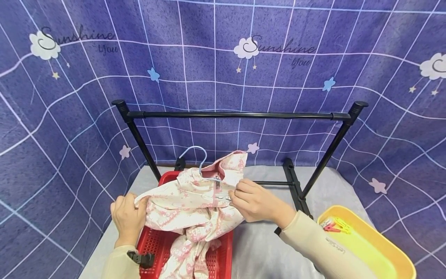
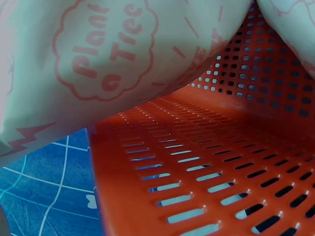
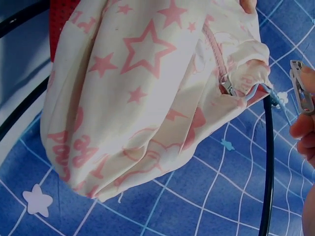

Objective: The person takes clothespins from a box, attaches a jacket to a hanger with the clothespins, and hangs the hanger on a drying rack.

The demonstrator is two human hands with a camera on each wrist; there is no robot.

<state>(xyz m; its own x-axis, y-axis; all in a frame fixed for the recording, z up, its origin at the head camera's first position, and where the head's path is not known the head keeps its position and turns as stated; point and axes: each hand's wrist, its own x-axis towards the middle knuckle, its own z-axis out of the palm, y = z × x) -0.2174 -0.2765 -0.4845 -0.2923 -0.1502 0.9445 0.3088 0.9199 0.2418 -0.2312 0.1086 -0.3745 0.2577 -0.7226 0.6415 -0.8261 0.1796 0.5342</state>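
Note:
A white jacket (image 1: 205,201) with pink prints and a hood hangs bunched over the red basket (image 1: 228,255). From its neck rises the hook of a light blue hanger (image 1: 205,157); the rest of the hanger is mostly covered. At the jacket's left end, my left hand (image 1: 128,217) grips the fabric. My right hand (image 1: 256,200) is by the jacket's front zipper (image 3: 228,86), pinching a greyish clothes peg (image 3: 301,88) between thumb and fingers. The left wrist view shows printed fabric (image 2: 108,49) above the basket's slotted side, with the left fingers out of sight.
A black rack with a horizontal bar (image 1: 230,115) stands behind the basket. More printed cloth (image 1: 184,257) lies inside the basket. At right, a yellow tray (image 1: 379,248) holds several coloured clothes pegs (image 1: 336,225). A patterned blue curtain (image 1: 271,77) surrounds the grey surface (image 1: 258,252).

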